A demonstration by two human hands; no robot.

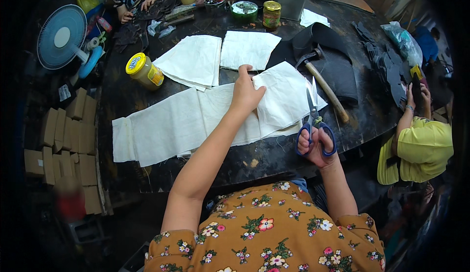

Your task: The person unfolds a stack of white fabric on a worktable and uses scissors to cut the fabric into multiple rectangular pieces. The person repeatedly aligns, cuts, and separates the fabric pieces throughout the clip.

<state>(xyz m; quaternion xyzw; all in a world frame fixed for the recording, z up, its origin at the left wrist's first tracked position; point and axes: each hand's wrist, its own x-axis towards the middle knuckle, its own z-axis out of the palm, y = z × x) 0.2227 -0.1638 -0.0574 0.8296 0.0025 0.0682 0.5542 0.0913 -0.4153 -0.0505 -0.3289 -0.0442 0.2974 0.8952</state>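
Note:
My left hand (246, 90) pinches the left edge of a white cloth piece (281, 98), the thumb on top and the fingers behind it. In my right hand (317, 148) are scissors (331, 140) with blue handles. Their blades point away from me, slightly apart, over the right side of that piece. Under it and to the left lies a long strip of white cloth pieces (166, 118), spread across the table. Farther back are a stack of white cloth pieces (193, 59) and a squarish white cloth (249, 48).
A hammer (329, 88) lies right of the scissors, beside black sheet material (338, 71). A yellow-lidded jar (145, 71) stands left on the dark table (245, 167). Two co-workers, one in a yellow shirt (426, 145), handle dark pieces. A fan (61, 37) stands at left.

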